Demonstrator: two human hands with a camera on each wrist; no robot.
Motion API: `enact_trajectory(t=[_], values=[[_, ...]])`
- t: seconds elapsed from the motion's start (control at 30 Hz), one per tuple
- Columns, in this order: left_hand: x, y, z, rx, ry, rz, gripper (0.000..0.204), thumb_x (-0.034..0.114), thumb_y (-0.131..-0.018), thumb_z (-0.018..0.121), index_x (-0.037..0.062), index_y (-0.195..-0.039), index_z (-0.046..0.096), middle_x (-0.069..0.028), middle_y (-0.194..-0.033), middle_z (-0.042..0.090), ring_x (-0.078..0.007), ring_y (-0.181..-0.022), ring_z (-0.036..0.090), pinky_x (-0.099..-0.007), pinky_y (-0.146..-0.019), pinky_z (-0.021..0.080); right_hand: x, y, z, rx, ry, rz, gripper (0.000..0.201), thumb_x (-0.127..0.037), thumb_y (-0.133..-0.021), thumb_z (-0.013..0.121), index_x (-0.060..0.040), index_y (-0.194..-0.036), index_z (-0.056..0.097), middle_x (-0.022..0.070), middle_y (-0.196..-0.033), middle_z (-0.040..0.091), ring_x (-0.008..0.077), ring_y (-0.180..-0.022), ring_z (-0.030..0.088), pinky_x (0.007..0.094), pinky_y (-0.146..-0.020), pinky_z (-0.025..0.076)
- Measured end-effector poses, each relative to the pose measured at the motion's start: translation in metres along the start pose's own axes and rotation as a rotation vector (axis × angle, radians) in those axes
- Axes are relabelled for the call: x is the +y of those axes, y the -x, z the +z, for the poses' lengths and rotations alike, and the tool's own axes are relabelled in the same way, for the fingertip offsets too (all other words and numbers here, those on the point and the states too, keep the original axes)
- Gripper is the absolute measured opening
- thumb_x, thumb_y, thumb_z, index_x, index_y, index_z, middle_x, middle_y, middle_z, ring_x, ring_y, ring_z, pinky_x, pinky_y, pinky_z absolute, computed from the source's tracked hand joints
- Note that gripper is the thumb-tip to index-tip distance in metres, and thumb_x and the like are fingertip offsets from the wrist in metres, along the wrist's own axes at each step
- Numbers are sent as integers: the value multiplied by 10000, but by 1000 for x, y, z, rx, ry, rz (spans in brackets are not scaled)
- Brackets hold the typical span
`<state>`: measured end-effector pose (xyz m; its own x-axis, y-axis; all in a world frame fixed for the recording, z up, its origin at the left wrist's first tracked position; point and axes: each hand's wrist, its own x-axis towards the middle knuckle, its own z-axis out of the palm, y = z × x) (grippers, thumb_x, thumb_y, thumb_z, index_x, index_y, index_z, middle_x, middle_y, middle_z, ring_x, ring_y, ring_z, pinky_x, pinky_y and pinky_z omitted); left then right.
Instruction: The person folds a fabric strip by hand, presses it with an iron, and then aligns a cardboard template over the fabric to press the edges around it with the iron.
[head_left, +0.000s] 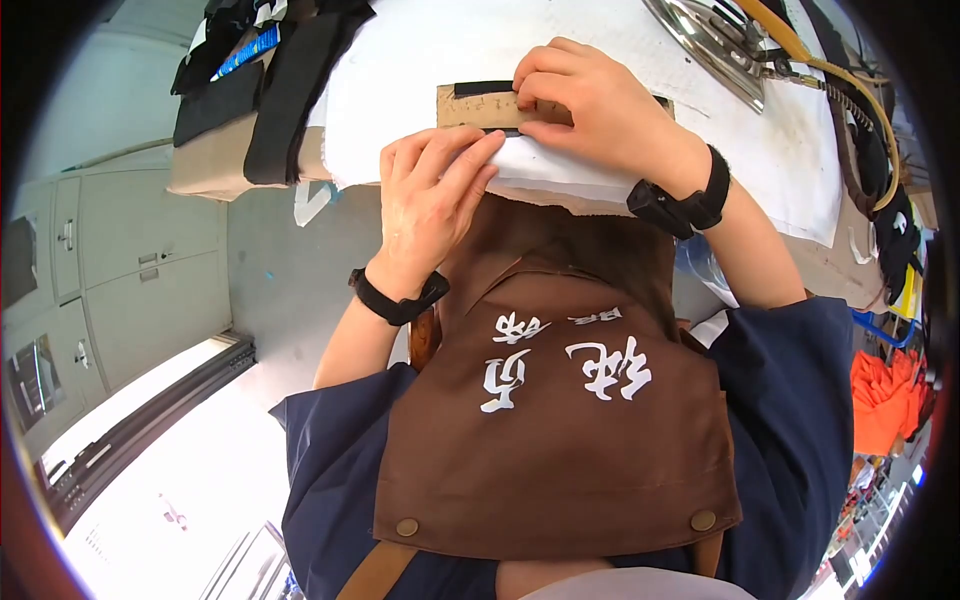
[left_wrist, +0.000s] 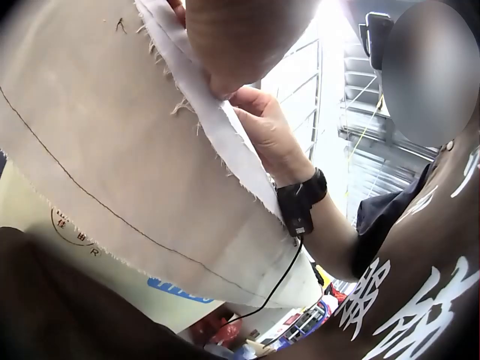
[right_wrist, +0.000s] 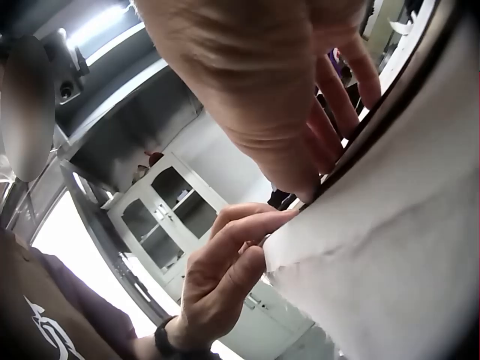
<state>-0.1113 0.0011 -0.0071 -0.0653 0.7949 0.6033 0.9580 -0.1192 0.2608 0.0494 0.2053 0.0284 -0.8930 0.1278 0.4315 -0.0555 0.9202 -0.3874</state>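
Observation:
A brown cardboard strip (head_left: 478,108) lies near the table's front edge, with black fabric (head_left: 483,88) showing along its far side and a thin dark edge along its near side. My right hand (head_left: 620,115) arches over the cardboard, fingertips toward its far side and thumb by its near edge. In the right wrist view its fingers (right_wrist: 337,97) reach down fairly straight. My left hand (head_left: 430,200) touches the near dark edge with its fingertips, close to the right thumb. What lies under the right palm is hidden.
White cloth (head_left: 400,70) covers the table. A metal iron (head_left: 715,50) with a hose stands at the back right. Dark fabric pieces (head_left: 285,110) hang over the left corner. Cabinets (head_left: 150,240) stand at the left, and orange cloth (head_left: 885,400) lies at the right.

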Motion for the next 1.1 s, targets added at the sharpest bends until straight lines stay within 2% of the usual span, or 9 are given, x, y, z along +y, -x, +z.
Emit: enact_trajectory(t=[0.07,0.37,0.53,0.8,0.9,0.97,1.0,1.03,1.1], values=[[0,0,0,-10,12,-6,320,158,-921,805,183,-1239,788,58,-1188,715,-189,-1090,622,-373,-990,430,0,-1,1,6,55,-33,191,-82,-804,824,-54,-915,671,23,-1082,691,251,-994,644,381,-826,580],[0,0,1,-10,2,-1,333,155,-916,805,180,-1247,778,72,-1190,711,-181,-1093,620,-374,-991,425,-11,-3,4,46,98,65,215,-84,-776,823,-51,-914,661,28,-1030,662,261,-967,633,390,-834,570],[0,0,0,-18,7,-6,328,158,-917,803,183,-1242,779,72,-1192,709,-180,-1095,615,-373,-991,421,-10,-5,6,80,66,55,179,-123,-765,811,-53,-867,682,38,-979,654,269,-959,624,412,-825,536],[0,0,0,-21,10,-14,323,160,-917,803,188,-1238,780,73,-1195,706,-181,-1093,610,-376,-998,415,-5,-3,7,97,77,-16,167,-111,-777,805,-48,-855,671,46,-997,653,272,-967,623,417,-827,537],[-5,-6,-6,-44,25,-14,313,162,-921,801,177,-1233,781,40,-1176,712,-211,-1090,619,-377,-969,439,-4,-3,6,102,74,-28,161,-104,-781,800,-44,-843,664,46,-998,655,271,-963,625,418,-814,540],[-20,-17,-12,-94,249,-123,318,156,-925,796,164,-1243,778,-15,-1166,713,-258,-1094,623,-391,-937,473,-5,-3,5,105,71,-44,159,-102,-782,797,-43,-836,659,45,-995,655,271,-960,626,419,-806,543],[-27,-30,-13,-34,239,-116,339,144,-924,792,138,-1262,769,-64,-1163,706,-305,-1067,630,-421,-922,504,-7,-2,2,69,57,-11,169,-76,-791,800,-33,-873,659,47,-1035,659,273,-981,628,407,-844,551],[-35,-46,-13,-32,235,-122,339,144,-924,792,138,-1262,769,-64,-1163,706,-305,-1067,630,-421,-922,504,-8,-2,1,34,45,23,185,-51,-799,804,-24,-910,658,49,-1075,664,275,-1002,630,395,-881,559],[-49,-70,-11,-35,153,56,366,123,-916,790,115,-1280,758,-71,-1165,699,-319,-1032,636,-428,-949,518,-8,-4,3,57,44,6,165,-69,-789,800,-33,-868,660,51,-1027,658,276,-974,630,409,-850,556]])
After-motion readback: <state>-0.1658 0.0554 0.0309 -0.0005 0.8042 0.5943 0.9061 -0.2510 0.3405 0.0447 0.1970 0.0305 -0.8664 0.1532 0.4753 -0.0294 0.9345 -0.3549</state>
